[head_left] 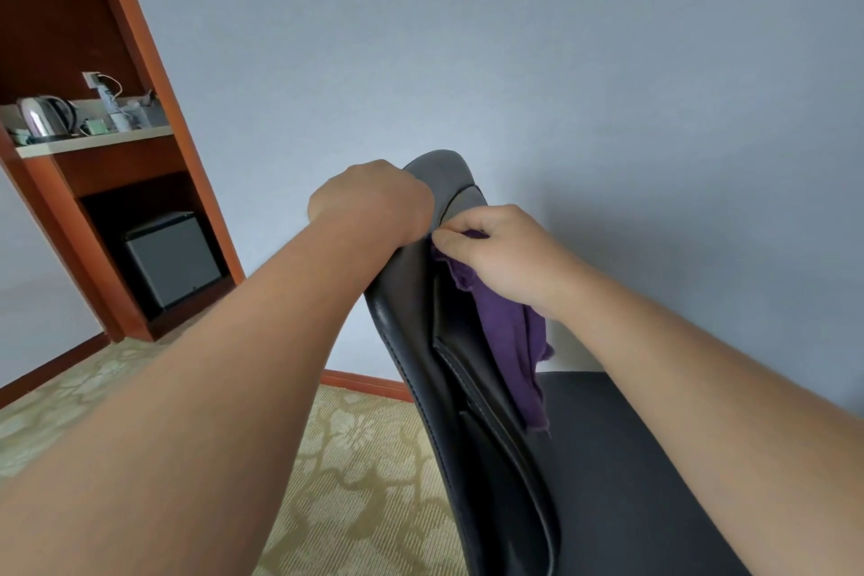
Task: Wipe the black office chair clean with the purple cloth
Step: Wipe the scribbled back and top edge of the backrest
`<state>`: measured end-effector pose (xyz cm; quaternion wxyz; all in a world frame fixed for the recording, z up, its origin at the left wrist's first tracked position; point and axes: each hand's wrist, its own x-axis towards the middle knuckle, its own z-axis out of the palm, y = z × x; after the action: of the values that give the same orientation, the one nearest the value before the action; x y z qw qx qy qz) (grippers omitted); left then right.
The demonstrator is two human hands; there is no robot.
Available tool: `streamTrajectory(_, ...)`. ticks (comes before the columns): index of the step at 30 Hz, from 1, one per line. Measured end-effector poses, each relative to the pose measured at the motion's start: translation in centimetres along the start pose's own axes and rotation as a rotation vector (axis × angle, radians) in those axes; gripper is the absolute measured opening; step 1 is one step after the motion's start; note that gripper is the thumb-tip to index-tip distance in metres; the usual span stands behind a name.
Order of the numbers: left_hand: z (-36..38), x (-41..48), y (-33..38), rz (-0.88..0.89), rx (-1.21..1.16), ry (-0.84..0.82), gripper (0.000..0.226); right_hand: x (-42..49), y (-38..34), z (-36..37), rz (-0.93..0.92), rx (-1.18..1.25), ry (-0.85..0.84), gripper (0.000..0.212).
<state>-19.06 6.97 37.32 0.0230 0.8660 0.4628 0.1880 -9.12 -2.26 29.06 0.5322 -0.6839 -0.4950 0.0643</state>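
The black office chair [421,332] fills the lower middle, its leather backrest seen edge-on and rising to a rounded top. My left hand [374,201] grips the upper edge of the backrest, fingers curled over the far side and hidden. My right hand [500,253] pinches the purple cloth [509,341] against the front face of the backrest just below the top. The cloth hangs down loosely from that hand toward the seat [622,458].
A pale blue wall stands close behind the chair. At the left is a wooden cabinet [154,75] with a kettle [44,117] and small items on its shelf, and a grey minibar [173,260] below. Patterned beige carpet [355,458] covers the floor.
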Motion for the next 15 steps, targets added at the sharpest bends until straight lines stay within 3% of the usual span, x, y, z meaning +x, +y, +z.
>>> streamTrajectory(3,-0.1,-0.2,0.1,0.006,-0.017,-0.016,0.012,-0.4,0.4,0.0,0.071,0.07,0.004,0.018)
streamTrajectory(8,-0.2,-0.7,0.0,-0.002,-0.037,-0.019,0.011,0.0,0.5,2.4,0.171,0.029,0.235,0.008)
streamTrajectory(10,-0.2,-1.0,-0.2,-0.001,-0.046,-0.021,0.011,0.1,0.3,2.6,0.253,0.071,0.314,0.026)
streamTrajectory(12,-0.3,-1.2,-0.2,0.011,-0.05,-0.015,0.01,0.2,0.1,2.2,0.331,0.133,0.318,0.03)
streamTrajectory(15,-0.4,-1.6,-0.1,0.025,-0.048,-0.023,0.008,-0.2,-0.5,2.1,0.262,-0.082,0.256,0.02)
